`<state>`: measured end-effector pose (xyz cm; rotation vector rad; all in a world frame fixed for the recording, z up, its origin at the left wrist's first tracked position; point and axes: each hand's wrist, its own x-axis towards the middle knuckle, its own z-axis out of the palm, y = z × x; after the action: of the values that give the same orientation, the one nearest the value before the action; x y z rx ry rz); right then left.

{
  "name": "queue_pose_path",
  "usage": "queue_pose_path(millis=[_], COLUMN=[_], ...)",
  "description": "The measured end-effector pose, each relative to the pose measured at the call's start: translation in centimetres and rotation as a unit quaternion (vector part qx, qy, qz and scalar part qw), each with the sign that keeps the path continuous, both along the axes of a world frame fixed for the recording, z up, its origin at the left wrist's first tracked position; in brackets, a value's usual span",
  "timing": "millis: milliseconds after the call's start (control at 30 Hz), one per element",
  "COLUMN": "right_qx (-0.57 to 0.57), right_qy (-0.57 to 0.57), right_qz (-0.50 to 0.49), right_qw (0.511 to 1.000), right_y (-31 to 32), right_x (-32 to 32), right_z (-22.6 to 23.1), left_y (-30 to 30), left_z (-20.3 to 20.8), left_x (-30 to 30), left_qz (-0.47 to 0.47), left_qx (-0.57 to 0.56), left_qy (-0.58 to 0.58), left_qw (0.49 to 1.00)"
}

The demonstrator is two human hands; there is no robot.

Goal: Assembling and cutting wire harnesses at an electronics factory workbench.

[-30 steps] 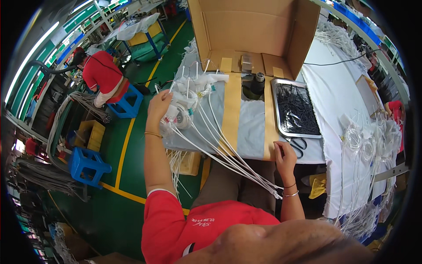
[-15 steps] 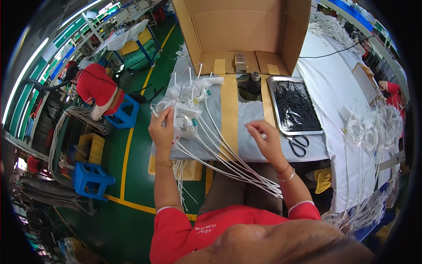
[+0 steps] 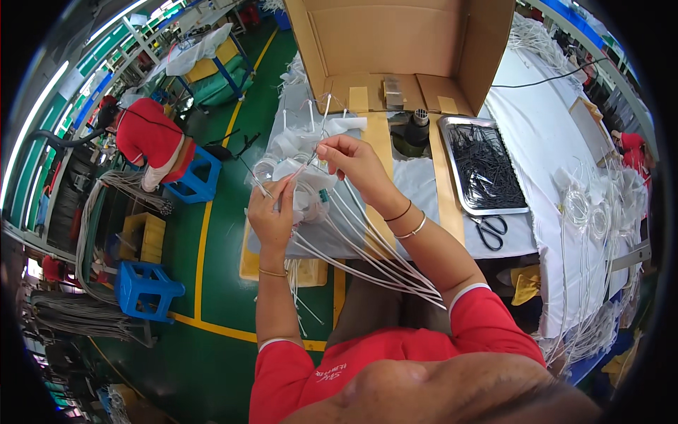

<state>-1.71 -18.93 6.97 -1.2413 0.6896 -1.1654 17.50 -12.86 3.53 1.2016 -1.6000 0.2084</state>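
My left hand (image 3: pixel 271 218) is closed, thumb and fingertips pinching a white cable (image 3: pixel 263 188) near its end, from which a thin dark strand sticks up. Just to its right, my right hand (image 3: pixel 359 172) pinches a thin wire (image 3: pixel 312 155); its tip is too fine to make out. Around both hands lie coiled white cables (image 3: pixel 311 205) in clear plastic bags, with small green connectors (image 3: pixel 324 196). Several white cables (image 3: pixel 374 251) run from this bundle across the table edge toward my lap.
Right of my hands are a metal tray (image 3: pixel 459 185) of thin black tubes, black-handled scissors (image 3: pixel 489 230) and a dark hot-air nozzle (image 3: pixel 417 128). An open cardboard box (image 3: pixel 402 42) stands behind. A co-worker in red (image 3: pixel 147 134) sits at the left; bagged cables (image 3: pixel 583 208) lie at the right.
My right hand has moved left and forward from beside the tan strip to the cable bundle, and now pinches a thin wire near my left hand. The view has shifted slightly.
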Motion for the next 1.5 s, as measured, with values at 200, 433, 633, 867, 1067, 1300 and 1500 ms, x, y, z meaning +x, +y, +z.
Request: queue_pose_path(millis=[200, 433, 633, 867, 1067, 1300, 1500], right_qx=[-0.021, -0.043, -0.051, -0.046, -0.005, -0.026, -0.105], right_qy=[0.004, -0.014, 0.006, 0.010, 0.123, 0.365, 0.466], right_qz=[-0.028, -0.048, -0.057, -0.034, -0.008, -0.141, -0.158], right_qw=[0.999, 0.998, 0.997, 0.998, 0.992, 0.920, 0.864], right_y=[-0.4, -0.6, -0.2, 1.9, 10.4, 20.7, 24.3], right_x=[0.5, 0.7, 0.4, -2.6, -11.8, -16.9, -17.3], right_z=[-0.6, -1.1, -1.0, -0.8, -3.7, -8.4, -11.4], left_y=[0.1, 0.2, 0.3, -1.1, -3.1, -6.1, -4.8], left_z=[0.2, 0.2, 0.1, -1.0, 1.4, 0.5, -0.2], left_x=[0.0, -0.2, -0.2, 0.8, 3.4, 3.6, 6.5], left_qz=[-0.008, -0.005, -0.005, 0.080, 0.128, 0.115, -0.099], left_qx=[0.001, 0.003, 0.005, 0.026, 0.112, 0.162, 0.054], left_qy=[-0.020, -0.030, -0.036, 0.000, 0.105, -0.052, 0.401], left_qw=[1.000, 1.000, 0.999, 0.996, 0.980, 0.979, 0.909])
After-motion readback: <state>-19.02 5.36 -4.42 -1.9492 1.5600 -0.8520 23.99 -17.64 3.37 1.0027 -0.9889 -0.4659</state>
